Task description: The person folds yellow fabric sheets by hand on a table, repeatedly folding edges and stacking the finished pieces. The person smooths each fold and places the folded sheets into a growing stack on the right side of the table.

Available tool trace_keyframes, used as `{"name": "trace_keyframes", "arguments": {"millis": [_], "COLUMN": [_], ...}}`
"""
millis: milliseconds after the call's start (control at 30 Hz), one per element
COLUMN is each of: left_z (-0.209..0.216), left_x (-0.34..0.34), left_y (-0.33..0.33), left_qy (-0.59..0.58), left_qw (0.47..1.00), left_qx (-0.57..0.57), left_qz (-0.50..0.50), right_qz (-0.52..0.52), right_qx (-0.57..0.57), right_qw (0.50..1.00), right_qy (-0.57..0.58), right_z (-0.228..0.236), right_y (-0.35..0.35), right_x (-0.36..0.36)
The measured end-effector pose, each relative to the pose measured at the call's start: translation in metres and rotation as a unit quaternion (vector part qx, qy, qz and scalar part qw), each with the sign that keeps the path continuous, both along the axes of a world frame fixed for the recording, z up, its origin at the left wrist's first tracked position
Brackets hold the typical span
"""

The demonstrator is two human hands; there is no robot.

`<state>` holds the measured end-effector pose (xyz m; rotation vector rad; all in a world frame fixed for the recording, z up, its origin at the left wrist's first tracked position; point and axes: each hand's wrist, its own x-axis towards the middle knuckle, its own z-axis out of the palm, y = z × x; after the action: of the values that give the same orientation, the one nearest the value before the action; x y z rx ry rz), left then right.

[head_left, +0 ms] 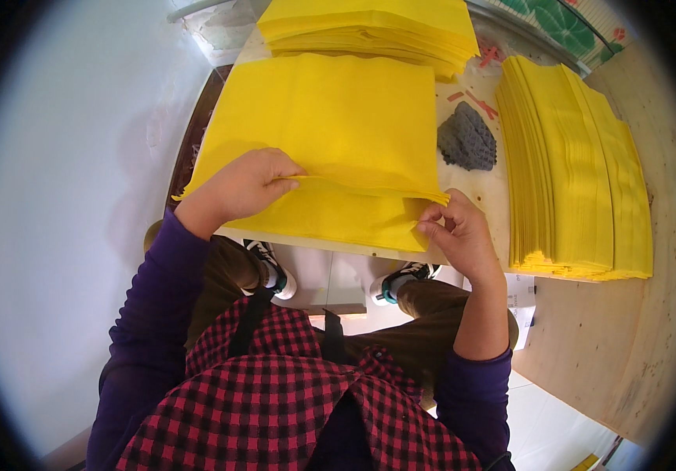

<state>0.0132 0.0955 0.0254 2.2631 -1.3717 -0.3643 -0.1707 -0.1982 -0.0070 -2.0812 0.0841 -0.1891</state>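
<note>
A stack of flat yellow fabric sheets (pixel 330 118) lies in front of me on the table. My left hand (pixel 247 182) is closed on the near edge of the stack's upper layers, thumb below and fingers on top. Under that lifted edge, a lower yellow sheet (pixel 322 216) reaches toward me. At its right end my right hand (pixel 461 231) pinches the corner between thumb and fingertips, just below the stack's right corner. How many layers each hand holds cannot be made out.
Behind lies another yellow stack (pixel 369 27). A long row of folded yellow sheets (pixel 569 169) stands at the right. Between them are a crumpled dark grey textured cloth (pixel 467 137) and red strips (pixel 481 104). A white wall (pixel 79 196) rises at the left.
</note>
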Motion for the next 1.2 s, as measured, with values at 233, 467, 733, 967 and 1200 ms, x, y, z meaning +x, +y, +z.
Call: {"name": "trace_keyframes", "arguments": {"millis": [233, 467, 733, 967, 1200], "left_z": [0.002, 0.015, 0.0, -0.001, -0.002], "left_x": [-0.008, -0.023, -0.018, -0.012, -0.011], "left_y": [0.002, 0.005, 0.006, 0.006, 0.006], "left_qy": [0.044, 0.013, 0.032, 0.076, 0.066], "left_qw": [0.999, 0.999, 0.998, 0.995, 0.995], "left_qx": [-0.021, -0.025, -0.056, -0.019, -0.016], "left_qz": [-0.023, -0.035, -0.012, 0.061, 0.066], "right_qz": [-0.02, -0.058, -0.099, 0.028, 0.034], "right_qx": [-0.003, 0.021, 0.053, 0.056, 0.115], "right_qw": [0.999, 0.995, 0.988, 0.997, 0.99], "right_qy": [-0.046, -0.083, -0.11, 0.036, 0.076], "right_z": [0.015, 0.017, 0.013, 0.015, -0.003], "right_y": [0.004, 0.01, 0.005, -0.018, -0.006], "right_x": [0.007, 0.015, 0.012, -0.01, -0.005]}}
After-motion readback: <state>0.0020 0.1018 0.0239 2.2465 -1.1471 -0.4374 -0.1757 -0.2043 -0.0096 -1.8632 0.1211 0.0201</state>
